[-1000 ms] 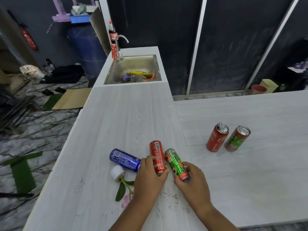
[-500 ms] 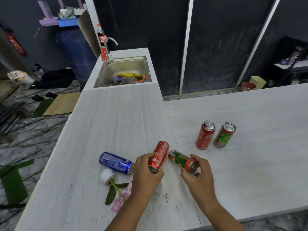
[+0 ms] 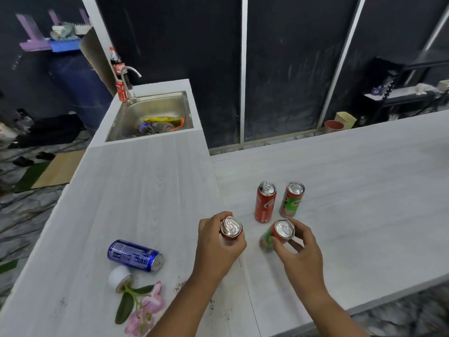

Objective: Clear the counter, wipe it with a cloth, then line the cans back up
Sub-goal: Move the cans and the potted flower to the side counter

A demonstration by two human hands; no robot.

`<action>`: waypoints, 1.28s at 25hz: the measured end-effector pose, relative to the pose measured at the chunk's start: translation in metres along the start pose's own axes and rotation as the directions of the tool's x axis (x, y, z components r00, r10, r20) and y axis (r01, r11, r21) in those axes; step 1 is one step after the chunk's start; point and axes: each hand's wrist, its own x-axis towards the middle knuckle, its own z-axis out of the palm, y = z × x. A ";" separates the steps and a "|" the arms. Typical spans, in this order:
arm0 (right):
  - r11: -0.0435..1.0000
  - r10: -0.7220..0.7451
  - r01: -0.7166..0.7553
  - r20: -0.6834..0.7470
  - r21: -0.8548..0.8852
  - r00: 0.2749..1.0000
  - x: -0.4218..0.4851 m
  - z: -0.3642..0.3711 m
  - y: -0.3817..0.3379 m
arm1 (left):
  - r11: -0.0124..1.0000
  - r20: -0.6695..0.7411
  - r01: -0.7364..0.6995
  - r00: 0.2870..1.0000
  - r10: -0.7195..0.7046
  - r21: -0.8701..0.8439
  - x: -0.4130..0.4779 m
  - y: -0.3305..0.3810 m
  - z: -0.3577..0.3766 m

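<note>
My left hand (image 3: 213, 249) grips a red can (image 3: 230, 227) upright, its silver top facing me. A green can (image 3: 277, 234) sits tilted in my right hand (image 3: 298, 254), just right of the red one. Behind them a second red can (image 3: 265, 203) and a second green can (image 3: 292, 199) stand upright side by side on the white counter (image 3: 145, 190). A blue can (image 3: 134, 255) lies on its side to the left of my left hand. No cloth is in view.
A small white pot (image 3: 119, 277) lies tipped beside a pink flower (image 3: 145, 305), with dark crumbs scattered nearby. The steel sink (image 3: 131, 113) at the far end holds bottles and wrappers; a red can (image 3: 121, 90) and a cola bottle (image 3: 116, 64) stand by the tap.
Both hands have lifted their cans off the counter, turned them upright and carried them right, toward the two standing cans. The blue can has not moved.
</note>
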 end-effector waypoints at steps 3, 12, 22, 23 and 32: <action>1.000 0.005 -0.005 -0.039 -0.007 0.999 0.018 -0.024 0.003 | 1.000 0.065 -0.012 0.998 0.014 -0.019 0.004 0.012 0.023; 0.995 -0.019 0.015 -0.040 -0.100 0.999 0.053 -0.060 0.011 | 0.998 0.188 0.064 0.980 -0.062 -0.004 0.018 0.030 0.077; 0.987 0.008 -0.008 0.000 -0.160 1.000 0.054 -0.064 0.018 | 0.991 0.236 0.106 0.968 -0.086 -0.076 0.017 0.032 0.085; 0.985 0.036 -0.034 0.006 -0.166 0.999 0.053 -0.064 0.019 | 0.989 0.245 0.110 0.966 -0.083 -0.099 0.016 0.030 0.082; 0.954 0.137 -0.142 -0.038 -0.264 0.990 -0.036 -0.043 0.038 | 0.981 0.118 0.177 0.979 -0.167 -0.079 -0.021 -0.018 -0.010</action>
